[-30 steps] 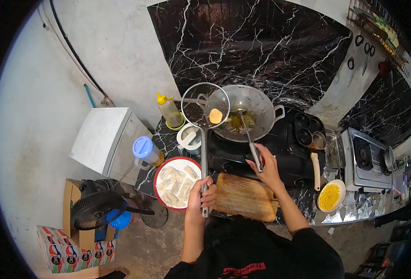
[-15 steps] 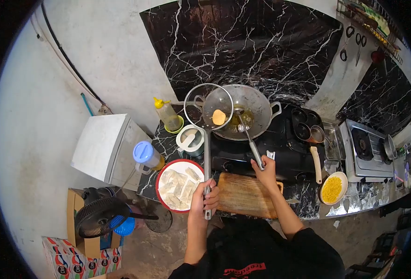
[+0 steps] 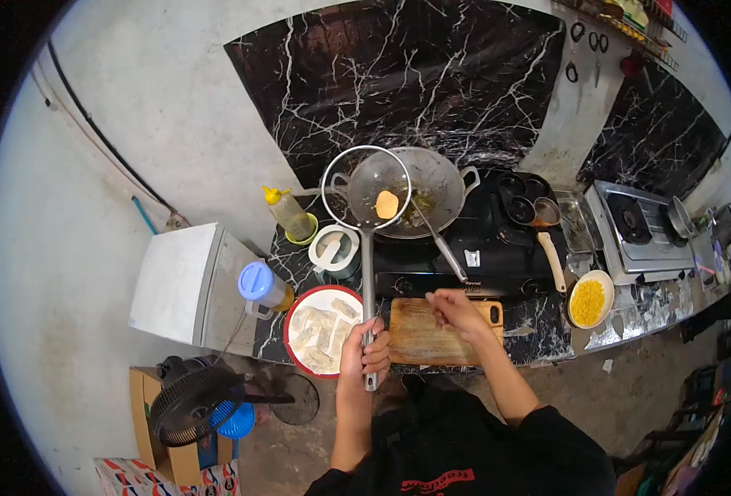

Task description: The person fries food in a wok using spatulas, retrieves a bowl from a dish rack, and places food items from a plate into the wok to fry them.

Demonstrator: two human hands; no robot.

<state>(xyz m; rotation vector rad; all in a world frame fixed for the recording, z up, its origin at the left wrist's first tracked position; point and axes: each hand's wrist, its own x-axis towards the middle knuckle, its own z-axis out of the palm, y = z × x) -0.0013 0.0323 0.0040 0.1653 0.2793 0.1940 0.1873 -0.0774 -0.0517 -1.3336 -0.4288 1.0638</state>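
My left hand is closed around the long metal handle of a round mesh strainer. A single tan, flat piece of food lies in the strainer, which is held over the left side of a wok with oil in its bottom. A ladle rests in the wok, its handle leaning over the near rim. My right hand is off the ladle, above the wooden cutting board, with fingers curled and nothing visible in them. Left of the board, a red-rimmed tray holds several white-coated pieces.
The wok stands on a black stove. Left are a yellow-topped bottle, a lidded container and a blue-lidded jug. Right are a multi-cup pan, a bowl of yellow bits and another stove. A fan stands lower left.
My right hand has let go of the ladle and drawn back over the cutting board. The ladle now leans in the wok. The view has shifted slightly; my left hand still holds the strainer.
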